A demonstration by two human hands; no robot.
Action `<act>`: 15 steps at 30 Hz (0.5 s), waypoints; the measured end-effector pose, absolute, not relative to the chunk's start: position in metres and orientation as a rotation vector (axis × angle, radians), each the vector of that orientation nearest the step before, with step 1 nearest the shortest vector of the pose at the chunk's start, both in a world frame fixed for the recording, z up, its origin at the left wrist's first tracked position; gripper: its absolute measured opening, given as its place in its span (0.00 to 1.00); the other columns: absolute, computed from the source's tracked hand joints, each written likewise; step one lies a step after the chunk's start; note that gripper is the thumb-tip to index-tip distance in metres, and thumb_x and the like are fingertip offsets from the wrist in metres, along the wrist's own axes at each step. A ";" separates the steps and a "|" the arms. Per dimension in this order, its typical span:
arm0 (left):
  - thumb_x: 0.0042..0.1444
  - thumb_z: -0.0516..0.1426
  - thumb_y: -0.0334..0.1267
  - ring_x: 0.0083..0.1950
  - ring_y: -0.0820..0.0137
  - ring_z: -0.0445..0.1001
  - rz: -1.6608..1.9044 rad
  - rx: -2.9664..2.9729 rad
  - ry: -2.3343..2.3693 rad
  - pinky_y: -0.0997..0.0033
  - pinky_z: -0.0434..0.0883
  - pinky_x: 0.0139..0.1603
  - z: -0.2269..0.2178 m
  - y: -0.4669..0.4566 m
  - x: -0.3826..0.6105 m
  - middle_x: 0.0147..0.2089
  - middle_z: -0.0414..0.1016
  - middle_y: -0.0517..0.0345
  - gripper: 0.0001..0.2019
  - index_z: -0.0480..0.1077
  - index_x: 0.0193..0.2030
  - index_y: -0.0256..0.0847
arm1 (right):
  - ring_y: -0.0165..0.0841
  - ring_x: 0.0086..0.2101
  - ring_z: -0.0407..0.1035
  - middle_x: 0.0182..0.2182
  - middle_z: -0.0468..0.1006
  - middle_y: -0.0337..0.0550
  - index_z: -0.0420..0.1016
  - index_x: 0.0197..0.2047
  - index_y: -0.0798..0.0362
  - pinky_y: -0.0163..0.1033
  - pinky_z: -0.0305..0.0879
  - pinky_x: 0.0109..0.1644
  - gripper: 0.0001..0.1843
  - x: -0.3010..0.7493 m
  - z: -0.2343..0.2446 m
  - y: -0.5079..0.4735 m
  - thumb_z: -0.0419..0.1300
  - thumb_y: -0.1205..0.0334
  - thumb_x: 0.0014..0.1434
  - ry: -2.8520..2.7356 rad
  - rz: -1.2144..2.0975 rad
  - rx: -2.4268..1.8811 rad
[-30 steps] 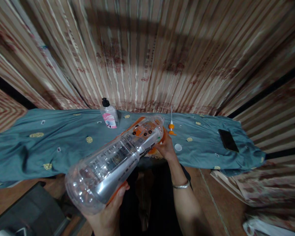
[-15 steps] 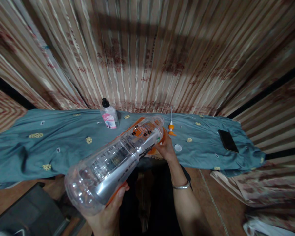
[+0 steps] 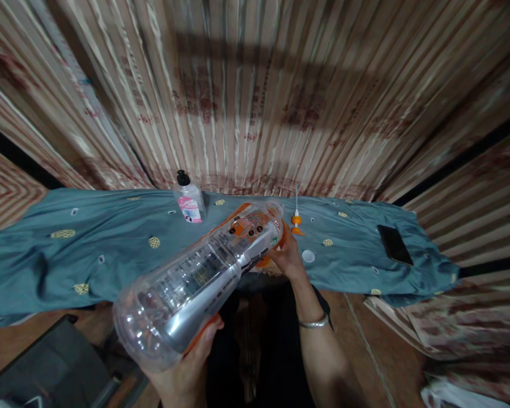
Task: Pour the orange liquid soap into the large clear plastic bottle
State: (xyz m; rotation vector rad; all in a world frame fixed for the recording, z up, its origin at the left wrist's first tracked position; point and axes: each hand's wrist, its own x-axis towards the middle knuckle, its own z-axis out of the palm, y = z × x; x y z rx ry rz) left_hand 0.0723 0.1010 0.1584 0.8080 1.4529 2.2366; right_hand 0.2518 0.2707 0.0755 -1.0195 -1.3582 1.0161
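A large clear plastic bottle [image 3: 191,277] with a silver and orange label lies tilted across the front of me, its base low on the left and its neck raised towards the right. My left hand [image 3: 187,360] is closed around the lower end from beneath. Near the neck, my right hand [image 3: 287,255] is closed on an orange bottle [image 3: 264,262], mostly hidden behind the clear one. Whether liquid passes between them I cannot tell. Beyond my right hand lie an orange pump dispenser top [image 3: 296,221] with a tube and a round white cap [image 3: 308,256].
A blue-green patterned cloth [image 3: 123,266] covers the table. A clear pump bottle [image 3: 190,201] with black top and pink label stands at the back left. A black phone [image 3: 395,245] lies on the right. Striped curtains [image 3: 255,102] hang behind; a dark stool [image 3: 51,362] is low left.
Almost nothing differs. Both hands keep their holds, and the clear bottle stays at the same tilt; the whole view has shifted very slightly.
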 end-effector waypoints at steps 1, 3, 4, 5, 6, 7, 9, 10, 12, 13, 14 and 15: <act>0.31 0.85 0.55 0.18 0.69 0.73 2.229 0.810 1.436 0.68 0.75 0.18 0.158 0.100 0.072 0.34 0.79 0.68 0.44 0.72 0.54 0.49 | 0.54 0.63 0.80 0.57 0.87 0.54 0.77 0.61 0.49 0.59 0.78 0.70 0.45 0.252 0.076 0.271 0.85 0.53 0.41 -1.359 1.022 -1.032; 0.33 0.85 0.52 0.18 0.69 0.74 2.228 0.814 1.395 0.69 0.76 0.19 0.158 0.099 0.073 0.32 0.79 0.69 0.44 0.73 0.56 0.48 | 0.56 0.64 0.79 0.57 0.87 0.55 0.77 0.61 0.50 0.60 0.77 0.71 0.45 0.252 0.076 0.271 0.85 0.54 0.41 -1.364 1.031 -1.050; 0.34 0.85 0.51 0.18 0.69 0.74 2.230 0.820 1.385 0.69 0.76 0.19 0.157 0.099 0.073 0.31 0.78 0.69 0.44 0.73 0.57 0.48 | 0.56 0.64 0.79 0.56 0.87 0.56 0.77 0.60 0.50 0.60 0.77 0.71 0.44 0.252 0.077 0.270 0.84 0.55 0.40 -1.366 1.032 -1.053; 0.34 0.85 0.50 0.18 0.69 0.74 2.234 0.827 1.383 0.69 0.76 0.19 0.157 0.098 0.073 0.31 0.78 0.70 0.45 0.73 0.58 0.48 | 0.55 0.63 0.80 0.56 0.88 0.55 0.78 0.59 0.50 0.60 0.77 0.71 0.43 0.253 0.078 0.270 0.84 0.55 0.40 -1.367 1.029 -1.053; 0.34 0.85 0.50 0.18 0.68 0.73 2.235 0.830 1.387 0.68 0.76 0.19 0.156 0.098 0.073 0.31 0.78 0.70 0.46 0.73 0.60 0.48 | 0.54 0.62 0.81 0.55 0.88 0.53 0.78 0.58 0.49 0.59 0.78 0.70 0.42 0.253 0.079 0.270 0.84 0.55 0.40 -1.370 1.024 -1.053; 0.34 0.85 0.50 0.17 0.69 0.73 2.233 0.826 1.397 0.68 0.77 0.20 0.156 0.098 0.073 0.32 0.79 0.70 0.47 0.73 0.61 0.48 | 0.53 0.61 0.82 0.54 0.89 0.51 0.79 0.57 0.48 0.58 0.79 0.69 0.41 0.253 0.080 0.270 0.84 0.55 0.40 -1.373 1.015 -1.052; 0.33 0.85 0.51 0.18 0.69 0.73 2.223 0.815 1.418 0.68 0.77 0.20 0.155 0.098 0.073 0.32 0.79 0.70 0.48 0.72 0.61 0.48 | 0.52 0.59 0.83 0.54 0.89 0.50 0.79 0.57 0.47 0.55 0.80 0.67 0.41 0.253 0.081 0.270 0.84 0.54 0.40 -1.384 1.008 -1.041; 0.34 0.85 0.52 0.18 0.68 0.73 2.219 0.809 1.424 0.68 0.77 0.20 0.155 0.099 0.072 0.32 0.79 0.69 0.48 0.72 0.61 0.48 | 0.51 0.57 0.84 0.54 0.89 0.50 0.79 0.57 0.47 0.55 0.81 0.66 0.41 0.253 0.081 0.270 0.84 0.53 0.40 -1.383 1.006 -1.031; 0.34 0.85 0.51 0.18 0.68 0.73 2.223 0.814 1.412 0.68 0.76 0.20 0.156 0.099 0.072 0.30 0.79 0.69 0.47 0.72 0.60 0.48 | 0.51 0.56 0.84 0.54 0.89 0.51 0.78 0.57 0.48 0.54 0.81 0.65 0.41 0.253 0.081 0.270 0.84 0.52 0.40 -1.379 1.004 -1.016; 0.34 0.85 0.51 0.17 0.68 0.73 2.226 0.821 1.401 0.68 0.76 0.19 0.156 0.099 0.072 0.30 0.78 0.69 0.46 0.72 0.60 0.48 | 0.51 0.56 0.84 0.54 0.89 0.51 0.78 0.57 0.47 0.54 0.81 0.65 0.41 0.253 0.080 0.270 0.84 0.51 0.40 -1.379 1.001 -1.016; 0.33 0.85 0.50 0.17 0.68 0.73 2.224 0.824 1.397 0.67 0.76 0.19 0.157 0.099 0.072 0.30 0.78 0.69 0.47 0.72 0.59 0.48 | 0.50 0.56 0.84 0.54 0.89 0.50 0.78 0.57 0.47 0.54 0.81 0.65 0.41 0.253 0.079 0.271 0.84 0.51 0.40 -1.382 0.997 -1.019; 0.33 0.85 0.49 0.17 0.68 0.73 2.223 0.822 1.398 0.67 0.77 0.19 0.157 0.099 0.072 0.30 0.79 0.70 0.47 0.71 0.59 0.48 | 0.50 0.56 0.83 0.54 0.89 0.50 0.78 0.57 0.47 0.54 0.81 0.65 0.41 0.253 0.078 0.271 0.84 0.51 0.40 -1.387 0.994 -1.023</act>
